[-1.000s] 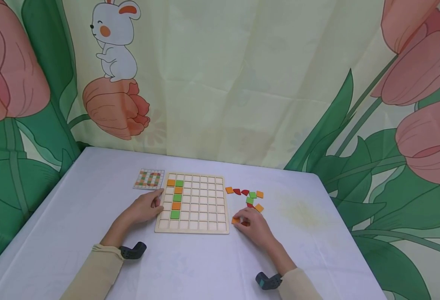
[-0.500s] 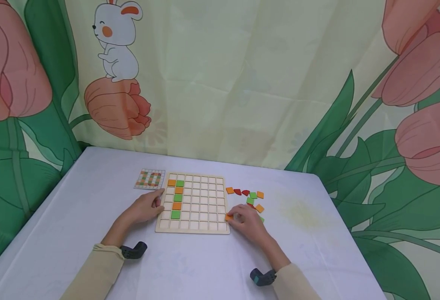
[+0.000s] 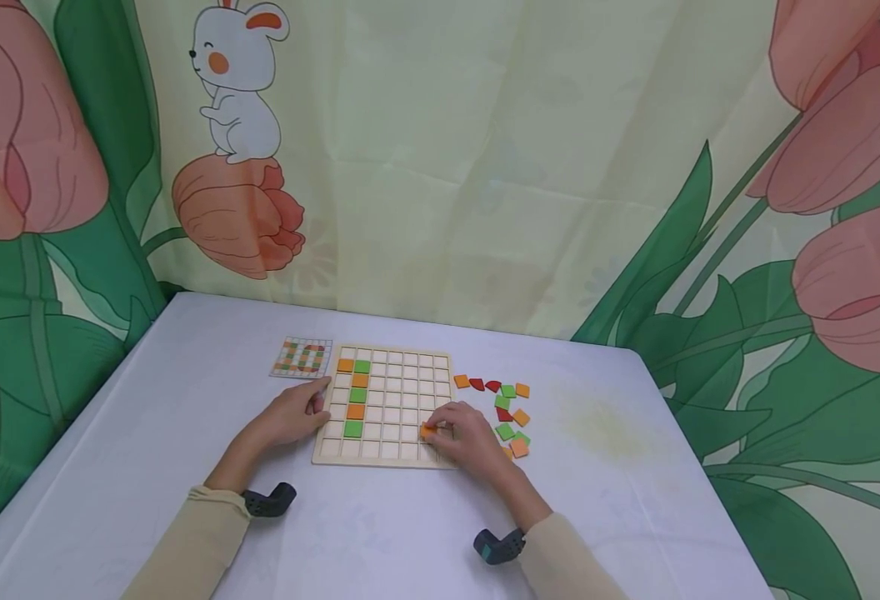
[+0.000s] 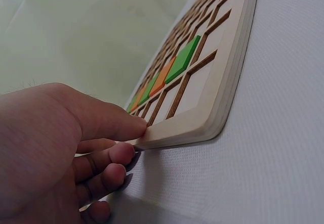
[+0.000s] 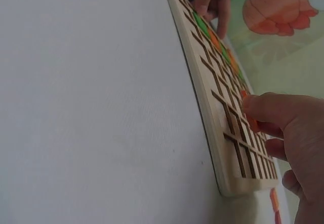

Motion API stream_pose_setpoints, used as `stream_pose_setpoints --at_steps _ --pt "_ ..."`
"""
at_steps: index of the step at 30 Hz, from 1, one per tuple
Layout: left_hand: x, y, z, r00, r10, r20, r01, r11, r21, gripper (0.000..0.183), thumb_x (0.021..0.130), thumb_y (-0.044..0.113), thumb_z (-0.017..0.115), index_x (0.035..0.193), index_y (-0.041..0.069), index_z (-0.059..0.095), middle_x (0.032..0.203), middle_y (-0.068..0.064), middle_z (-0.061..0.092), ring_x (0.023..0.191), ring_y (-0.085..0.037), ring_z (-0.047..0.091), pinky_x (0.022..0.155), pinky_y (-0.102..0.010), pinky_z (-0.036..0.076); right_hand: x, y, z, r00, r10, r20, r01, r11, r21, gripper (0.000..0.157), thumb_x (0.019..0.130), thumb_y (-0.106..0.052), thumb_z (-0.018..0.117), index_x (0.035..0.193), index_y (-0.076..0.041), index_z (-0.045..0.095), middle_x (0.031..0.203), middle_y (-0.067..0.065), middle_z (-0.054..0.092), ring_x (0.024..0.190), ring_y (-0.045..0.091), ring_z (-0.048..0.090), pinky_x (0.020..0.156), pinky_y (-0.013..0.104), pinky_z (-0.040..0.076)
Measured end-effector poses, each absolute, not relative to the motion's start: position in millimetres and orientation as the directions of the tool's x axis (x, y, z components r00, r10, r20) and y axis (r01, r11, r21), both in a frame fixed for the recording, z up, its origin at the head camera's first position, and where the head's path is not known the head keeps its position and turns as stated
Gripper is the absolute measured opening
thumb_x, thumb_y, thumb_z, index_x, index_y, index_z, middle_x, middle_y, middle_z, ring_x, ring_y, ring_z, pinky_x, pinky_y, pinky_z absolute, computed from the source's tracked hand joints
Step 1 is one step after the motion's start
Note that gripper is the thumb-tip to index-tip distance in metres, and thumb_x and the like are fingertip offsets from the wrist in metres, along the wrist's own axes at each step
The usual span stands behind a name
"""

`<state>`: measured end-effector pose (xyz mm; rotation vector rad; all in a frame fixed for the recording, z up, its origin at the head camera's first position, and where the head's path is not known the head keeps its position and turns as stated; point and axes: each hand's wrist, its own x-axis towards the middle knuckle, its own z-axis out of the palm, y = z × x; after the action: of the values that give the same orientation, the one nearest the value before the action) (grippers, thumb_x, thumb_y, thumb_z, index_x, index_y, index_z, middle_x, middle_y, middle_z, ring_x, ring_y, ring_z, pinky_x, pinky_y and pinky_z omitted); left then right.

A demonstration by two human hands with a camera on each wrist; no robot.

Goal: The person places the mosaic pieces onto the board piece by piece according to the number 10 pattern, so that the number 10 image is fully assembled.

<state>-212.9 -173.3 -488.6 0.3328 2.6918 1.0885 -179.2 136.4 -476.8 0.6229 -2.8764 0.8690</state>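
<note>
A wooden grid board (image 3: pixel 398 454) lies on the table, with a column of green and orange square tiles in its left part. At the board's left edge is my left hand (image 3: pixel 290 414); in the left wrist view its thumb (image 4: pixel 114 120) lies on the frame and its curled fingers are at the side, holding the edge. My right hand (image 3: pixel 470 437) is over the board's lower right part, pinching an orange square tile (image 5: pixel 251 118) between thumb and fingers. Whether that tile touches the board is hard to tell.
A small pattern card (image 3: pixel 301 357) lies beyond the left hand, beside the board. Right of the board are several loose tiles: orange squares (image 3: pixel 519 448), green squares (image 3: pixel 504 432) and red rounded pieces (image 3: pixel 493 386). A patterned curtain (image 3: pixel 440 167) hangs behind the table.
My right hand has moved left from beside the loose tiles to over the board, carrying the orange tile. More loose tiles are uncovered. The left hand has stayed at the board's edge.
</note>
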Motion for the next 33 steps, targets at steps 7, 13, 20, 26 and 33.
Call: stream_pose_setpoints --at_steps 7,13,20,26,33 --pt "-212.9 -173.6 -488.1 -0.951 0.287 -0.117 0.125 0.699 0.704 0.067 0.088 0.014 0.064 0.147 -0.002 0.035 0.085 -0.005 0.049 0.075 -0.016 0.045 0.061 -0.025 0.036 -182.8 114.2 -475.4 -0.884 -0.422 0.202 -0.461 0.712 -0.530 0.012 0.085 -0.024 0.074 0.095 -0.018 0.075 0.100 -0.006 0.071 0.092 0.009 0.057 0.079 0.023 0.050" --pt "-212.5 -173.5 -486.5 -0.949 0.287 -0.128 0.119 0.704 0.700 0.068 0.089 0.014 0.063 0.147 -0.003 0.034 0.085 -0.005 0.048 0.074 -0.015 0.045 0.060 -0.025 0.036 -186.1 90.1 -473.4 -0.881 -0.447 0.155 -0.452 0.700 -0.553 0.014 0.086 -0.027 0.072 0.097 -0.020 0.075 0.100 -0.008 0.070 0.090 0.007 0.054 0.078 0.020 0.048" --pt "-211.7 -172.9 -483.7 -0.949 0.288 -0.127 0.122 0.708 0.696 0.067 0.089 0.013 0.062 0.147 -0.003 0.033 0.085 -0.005 0.049 0.074 -0.016 0.044 0.060 -0.026 0.035 -188.9 64.1 -474.7 -0.856 -0.493 0.156 -0.490 0.675 -0.552 0.015 0.087 -0.029 0.071 0.099 -0.020 0.075 0.100 -0.010 0.071 0.095 0.006 0.056 0.083 0.019 0.047" --pt "-212.1 -173.2 -483.6 -0.949 0.288 -0.131 0.118 0.707 0.697 0.067 0.089 0.014 0.063 0.147 -0.003 0.034 0.085 -0.005 0.049 0.073 -0.015 0.045 0.060 -0.025 0.035 -191.4 51.6 -478.0 -0.845 -0.508 0.168 -0.509 0.665 -0.547 0.014 0.087 -0.027 0.071 0.098 -0.020 0.074 0.098 -0.010 0.070 0.091 0.005 0.055 0.080 0.017 0.046" --pt "-212.5 -173.9 -485.7 -0.948 0.296 -0.120 0.131 0.701 0.701 0.066 0.088 0.013 0.063 0.146 -0.004 0.035 0.084 -0.004 0.049 0.072 -0.015 0.044 0.059 -0.026 0.034 -195.1 40.5 -483.5 -0.841 -0.512 0.173 -0.518 0.673 -0.527 0.013 0.086 -0.027 0.073 0.096 -0.020 0.074 0.098 -0.011 0.070 0.093 0.004 0.055 0.081 0.016 0.046"
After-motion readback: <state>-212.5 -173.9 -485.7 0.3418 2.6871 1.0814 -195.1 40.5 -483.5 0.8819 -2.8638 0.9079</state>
